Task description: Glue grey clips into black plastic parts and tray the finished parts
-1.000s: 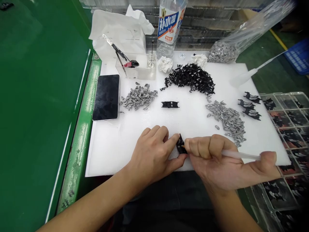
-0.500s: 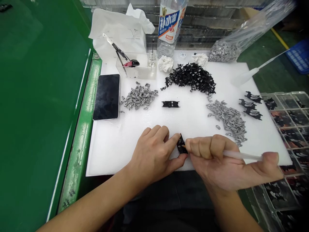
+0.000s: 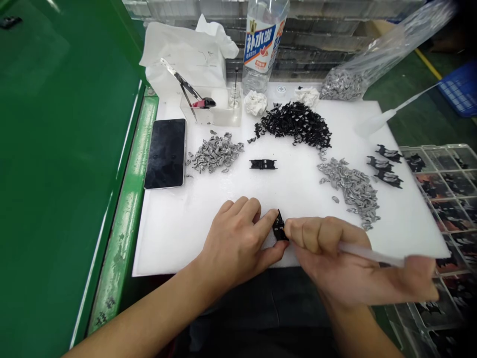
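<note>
Black plastic forms the notched part (image 3: 279, 227), pinched between the left hand's (image 3: 234, 238) thumb and forefinger over the near edge of the white surface (image 3: 179, 238). Towards three o'clock, a translucent tube (image 3: 367, 252) is gripped by the right hand's (image 3: 331, 258) curled fingers. At eleven o'clock, a flat black piece (image 3: 263, 164) is laid.
</note>
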The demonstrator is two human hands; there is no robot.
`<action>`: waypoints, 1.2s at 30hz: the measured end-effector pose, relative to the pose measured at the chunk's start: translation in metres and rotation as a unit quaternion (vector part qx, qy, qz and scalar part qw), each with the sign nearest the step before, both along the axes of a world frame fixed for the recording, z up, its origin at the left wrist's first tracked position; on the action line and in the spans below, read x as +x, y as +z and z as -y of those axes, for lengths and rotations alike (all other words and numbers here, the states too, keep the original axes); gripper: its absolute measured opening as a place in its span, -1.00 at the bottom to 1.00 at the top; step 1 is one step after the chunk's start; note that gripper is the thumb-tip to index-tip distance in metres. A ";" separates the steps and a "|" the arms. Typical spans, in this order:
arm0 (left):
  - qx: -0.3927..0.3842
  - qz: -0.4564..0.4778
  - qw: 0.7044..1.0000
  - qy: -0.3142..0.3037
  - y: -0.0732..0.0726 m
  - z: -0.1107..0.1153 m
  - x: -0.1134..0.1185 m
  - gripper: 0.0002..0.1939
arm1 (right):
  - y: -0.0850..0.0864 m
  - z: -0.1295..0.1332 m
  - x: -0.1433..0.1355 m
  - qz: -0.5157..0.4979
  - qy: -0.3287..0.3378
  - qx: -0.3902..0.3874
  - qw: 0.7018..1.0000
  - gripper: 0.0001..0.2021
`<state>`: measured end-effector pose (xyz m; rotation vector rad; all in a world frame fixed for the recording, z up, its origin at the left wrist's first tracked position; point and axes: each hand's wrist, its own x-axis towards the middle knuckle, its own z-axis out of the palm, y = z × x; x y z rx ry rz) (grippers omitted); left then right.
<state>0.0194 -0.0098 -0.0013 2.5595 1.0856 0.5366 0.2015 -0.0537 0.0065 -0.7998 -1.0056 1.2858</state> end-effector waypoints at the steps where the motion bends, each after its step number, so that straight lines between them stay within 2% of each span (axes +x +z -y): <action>1: -0.001 0.002 1.000 -0.003 0.000 0.000 0.000 -0.53 | 0.000 0.003 -0.005 0.047 -0.001 0.022 0.999 -0.30; 4: -0.007 0.011 1.000 -0.017 0.000 -0.001 -0.001 -0.50 | 0.000 0.012 -0.016 0.186 0.012 0.104 0.977 -0.51; 7: -0.010 0.016 1.000 -0.009 0.000 -0.001 -0.001 -0.52 | 0.009 0.004 -0.006 0.213 0.002 0.146 0.966 -0.68; 10: -0.003 0.017 1.000 0.001 0.000 -0.001 -0.001 -0.55 | 0.025 -0.036 0.026 0.245 -0.075 0.160 0.953 -0.59; 12: -0.002 0.016 1.000 0.001 0.000 0.000 -0.001 -0.56 | 0.033 -0.076 0.049 0.300 -0.132 0.154 0.932 -0.28; 14: -0.006 0.014 1.000 0.001 0.001 0.000 -0.001 -0.56 | 0.034 -0.114 0.067 0.337 -0.135 0.122 0.924 -0.26; 16: -0.010 0.013 1.000 0.003 0.000 0.000 -0.001 -0.56 | 0.034 -0.136 0.077 0.376 -0.122 0.085 0.915 -0.36; 18: -0.015 0.014 1.000 0.003 0.000 0.000 -0.001 -0.55 | 0.035 -0.137 0.083 0.401 -0.147 0.077 0.901 -0.46; 19: -0.016 0.015 1.000 0.002 0.000 0.000 -0.001 -0.55 | 0.037 -0.130 0.084 0.401 -0.180 0.090 0.894 -0.49; 22: -0.022 0.016 1.000 -0.004 -0.001 -0.002 -0.002 -0.54 | 0.045 -0.092 0.077 0.380 -0.286 0.152 0.866 -0.69; 23: -0.024 0.016 1.000 -0.007 -0.001 -0.002 -0.002 -0.53 | 0.048 -0.079 0.072 0.390 -0.281 0.161 0.862 -0.79; 24: -0.028 0.017 0.999 -0.009 -0.001 -0.003 -0.002 -0.53 | 0.050 -0.068 0.064 0.422 -0.237 0.163 0.860 -0.88; 25: -0.031 0.017 0.999 -0.011 -0.001 -0.004 -0.002 -0.54 | 0.051 -0.061 0.055 0.474 -0.161 0.162 0.851 -0.92; 27: -0.037 0.016 0.999 -0.011 0.000 -0.004 -0.002 -0.57 | 0.052 -0.061 0.034 0.580 0.009 0.163 0.798 -0.95; 28: -0.039 0.015 0.999 -0.009 0.000 -0.005 -0.001 -0.59 | 0.052 -0.066 0.022 0.618 0.067 0.167 0.765 -0.93; 29: -0.040 0.013 0.999 -0.008 0.000 -0.005 -0.001 -0.60 | 0.051 -0.075 0.010 0.642 0.093 0.174 0.740 -0.90; 30: -0.040 0.012 0.999 -0.006 0.000 -0.005 -0.001 -0.61 | 0.050 -0.087 -0.002 0.653 0.093 0.181 0.730 -0.90; 33: -0.041 0.014 0.999 -0.007 -0.001 -0.005 -0.001 -0.57 | 0.043 -0.121 -0.033 0.661 0.090 0.199 0.718 -0.89; 36: -0.041 0.020 0.999 -0.008 -0.002 -0.005 -0.002 -0.52 | 0.037 -0.144 -0.051 0.661 0.099 0.225 0.709 -0.77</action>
